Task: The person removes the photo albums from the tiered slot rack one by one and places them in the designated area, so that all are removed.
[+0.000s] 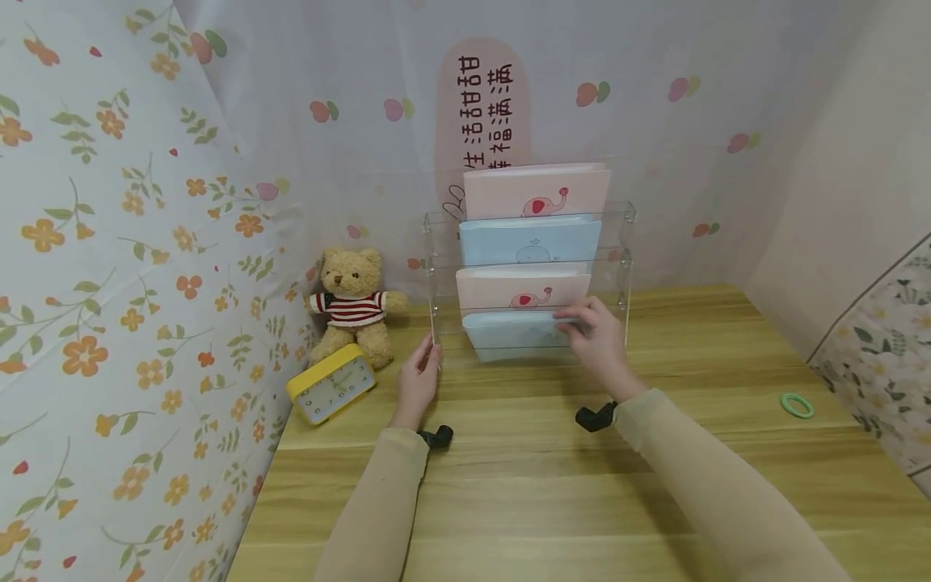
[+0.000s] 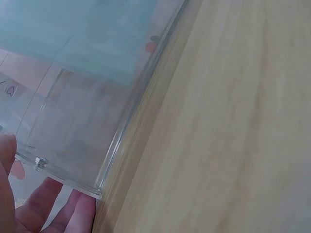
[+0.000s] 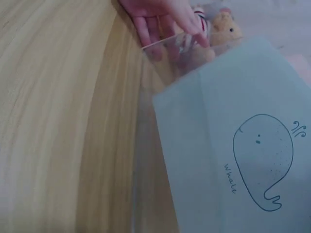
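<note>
A clear acrylic file rack [image 1: 529, 260] stands on the table, with pink and blue folders in its stepped tiers. My left hand [image 1: 418, 383] holds the rack's lower left side; in the left wrist view its fingers [image 2: 41, 204] lie along the outside of the side panel. At the lowest tier, my right hand [image 1: 600, 339] pinches the top right corner of the front blue folder [image 1: 502, 335]. That folder shows a whale drawing in the right wrist view, where the left hand [image 3: 163, 22] also appears. Above it are a pink folder [image 1: 480, 289], another blue folder [image 1: 494, 242] and a pink folder [image 1: 498, 194].
Left of the rack, a teddy bear [image 1: 352, 311] in a striped shirt sits behind a yellow alarm clock [image 1: 333, 384]. A green ring [image 1: 797, 406] lies at the right of the wooden table [image 1: 524, 501]. Patterned cloth [image 1: 131, 267] hangs at the left and back.
</note>
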### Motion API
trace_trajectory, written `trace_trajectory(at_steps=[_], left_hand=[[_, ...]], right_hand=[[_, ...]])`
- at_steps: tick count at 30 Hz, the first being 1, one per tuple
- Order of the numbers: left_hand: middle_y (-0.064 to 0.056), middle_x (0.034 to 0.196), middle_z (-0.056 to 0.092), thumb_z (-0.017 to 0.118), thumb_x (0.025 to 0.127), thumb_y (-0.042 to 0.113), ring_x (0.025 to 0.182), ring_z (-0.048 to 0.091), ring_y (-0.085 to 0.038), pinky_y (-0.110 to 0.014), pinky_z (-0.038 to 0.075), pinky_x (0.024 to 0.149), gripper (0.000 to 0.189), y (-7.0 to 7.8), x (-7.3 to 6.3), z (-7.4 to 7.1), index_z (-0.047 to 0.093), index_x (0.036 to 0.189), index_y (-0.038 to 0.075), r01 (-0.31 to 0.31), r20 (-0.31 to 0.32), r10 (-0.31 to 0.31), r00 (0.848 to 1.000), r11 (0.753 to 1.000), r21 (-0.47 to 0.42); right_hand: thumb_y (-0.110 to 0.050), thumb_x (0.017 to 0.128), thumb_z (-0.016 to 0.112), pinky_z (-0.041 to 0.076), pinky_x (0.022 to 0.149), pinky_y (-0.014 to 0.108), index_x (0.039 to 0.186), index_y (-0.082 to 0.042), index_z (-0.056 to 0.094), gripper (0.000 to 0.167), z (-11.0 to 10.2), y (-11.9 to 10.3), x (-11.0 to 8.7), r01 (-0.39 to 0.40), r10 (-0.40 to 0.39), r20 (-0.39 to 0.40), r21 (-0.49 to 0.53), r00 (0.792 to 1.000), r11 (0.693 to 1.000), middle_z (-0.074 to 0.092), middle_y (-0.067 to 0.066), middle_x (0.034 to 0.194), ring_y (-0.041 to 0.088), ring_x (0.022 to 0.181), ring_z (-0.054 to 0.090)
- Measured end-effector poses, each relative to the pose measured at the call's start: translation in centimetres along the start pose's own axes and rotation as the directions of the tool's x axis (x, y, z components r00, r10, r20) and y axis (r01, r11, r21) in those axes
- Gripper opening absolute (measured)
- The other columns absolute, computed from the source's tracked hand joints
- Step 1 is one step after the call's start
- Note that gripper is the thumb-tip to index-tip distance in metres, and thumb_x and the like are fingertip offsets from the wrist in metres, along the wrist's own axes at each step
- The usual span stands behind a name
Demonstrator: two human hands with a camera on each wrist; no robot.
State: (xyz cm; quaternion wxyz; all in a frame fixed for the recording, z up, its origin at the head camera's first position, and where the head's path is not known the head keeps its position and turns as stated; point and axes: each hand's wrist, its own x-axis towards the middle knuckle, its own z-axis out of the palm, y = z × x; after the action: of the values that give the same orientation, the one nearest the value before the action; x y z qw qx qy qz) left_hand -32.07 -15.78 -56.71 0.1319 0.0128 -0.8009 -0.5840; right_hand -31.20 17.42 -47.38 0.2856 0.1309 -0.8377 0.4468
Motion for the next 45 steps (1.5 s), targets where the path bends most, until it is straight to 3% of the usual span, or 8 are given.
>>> trace_trajectory(at_steps=[7,10,16,19,23,27,33,45], left_hand=[[-0.011,0.142,0.077,0.062,0.114,0.041,0.128,0.074,-0.034,-0.055,0.058,0.109,0.047,-0.1,-0.1,0.0,0.062,0.159,0.025,-0.006,0.007,0.006,1.000,1.000,0.008],[-0.010,0.142,0.077,0.061,0.114,0.042,0.128,0.073,-0.033,-0.055,0.058,0.109,0.047,-0.2,0.0,0.0,0.061,0.159,0.027,-0.004,0.012,0.004,1.000,1.000,0.008],[-0.010,0.144,0.076,0.061,0.114,0.044,0.131,0.072,-0.033,-0.056,0.057,0.111,0.048,-0.7,0.3,0.1,0.061,0.159,0.027,0.006,0.013,-0.006,1.000,1.000,0.000],[-0.011,0.144,0.075,0.061,0.114,0.046,0.132,0.071,-0.034,-0.057,0.057,0.112,0.050,-1.0,0.4,0.1,0.061,0.160,0.027,0.003,0.017,-0.003,1.000,1.000,0.003],[-0.010,0.145,0.075,0.060,0.113,0.049,0.132,0.071,-0.033,-0.056,0.057,0.111,0.051,-0.9,0.3,0.1,0.060,0.160,0.028,0.005,0.021,-0.005,1.000,1.000,0.004],[-0.009,0.147,0.074,0.061,0.114,0.047,0.131,0.072,-0.033,-0.056,0.057,0.110,0.049,-0.7,0.2,0.1,0.061,0.159,0.029,0.004,0.012,-0.004,1.000,1.000,-0.006],[-0.009,0.145,0.075,0.062,0.114,0.043,0.129,0.073,-0.033,-0.056,0.057,0.111,0.047,-0.5,0.2,0.1,0.062,0.158,0.029,-0.001,0.008,0.001,1.000,1.000,-0.010],[-0.010,0.145,0.075,0.061,0.114,0.043,0.130,0.072,-0.033,-0.055,0.057,0.111,0.048,-0.4,0.2,0.0,0.061,0.159,0.028,0.001,0.015,-0.001,1.000,1.000,0.003]], right_hand=[[0.011,0.090,0.083,0.045,0.084,0.006,0.094,-0.001,0.083,0.013,-1.3,-3.3,0.3,0.127,-0.121,-0.089,0.069,0.989,0.990,0.067,0.017,0.099,0.031,0.095,0.066],[0.013,0.089,0.083,0.046,0.087,0.007,0.094,0.001,0.082,0.013,-1.8,-4.6,0.2,0.133,-0.123,-0.104,0.095,0.987,0.987,0.067,0.015,0.099,0.024,0.097,0.066],[0.008,0.089,0.085,0.043,0.082,0.012,0.101,-0.004,0.085,0.017,-2.7,-6.0,-1.2,0.001,0.001,-0.011,0.107,1.000,0.994,0.068,0.011,0.102,-0.002,0.101,0.057],[0.003,0.091,0.087,0.043,0.077,0.014,0.105,-0.008,0.084,0.018,-3.1,-6.2,-2.2,-0.078,0.072,0.079,0.070,0.994,0.995,0.071,0.011,0.105,-0.001,0.099,0.057],[0.000,0.092,0.087,0.046,0.083,0.024,0.109,-0.009,0.083,0.019,-3.6,-5.9,-3.0,-0.171,0.163,0.209,0.020,0.964,0.985,0.074,0.011,0.109,0.016,0.103,0.062],[-0.002,0.094,0.085,0.048,0.089,0.036,0.113,-0.010,0.082,0.021,-3.9,-5.3,-3.4,-0.256,0.242,0.325,-0.002,0.914,0.967,0.076,0.015,0.119,0.032,0.114,0.064],[-0.004,0.097,0.082,0.049,0.100,0.047,0.118,-0.009,0.080,0.022,-3.7,-3.6,-4.0,-0.349,0.332,0.417,-0.037,0.846,0.936,0.076,0.018,0.131,0.040,0.128,0.064],[-0.004,0.099,0.080,0.043,0.120,0.068,0.124,-0.009,0.079,0.026,-3.6,-0.1,-4.3,-0.279,0.283,0.527,-0.089,0.802,0.956,0.075,0.020,0.138,0.045,0.137,0.062]])
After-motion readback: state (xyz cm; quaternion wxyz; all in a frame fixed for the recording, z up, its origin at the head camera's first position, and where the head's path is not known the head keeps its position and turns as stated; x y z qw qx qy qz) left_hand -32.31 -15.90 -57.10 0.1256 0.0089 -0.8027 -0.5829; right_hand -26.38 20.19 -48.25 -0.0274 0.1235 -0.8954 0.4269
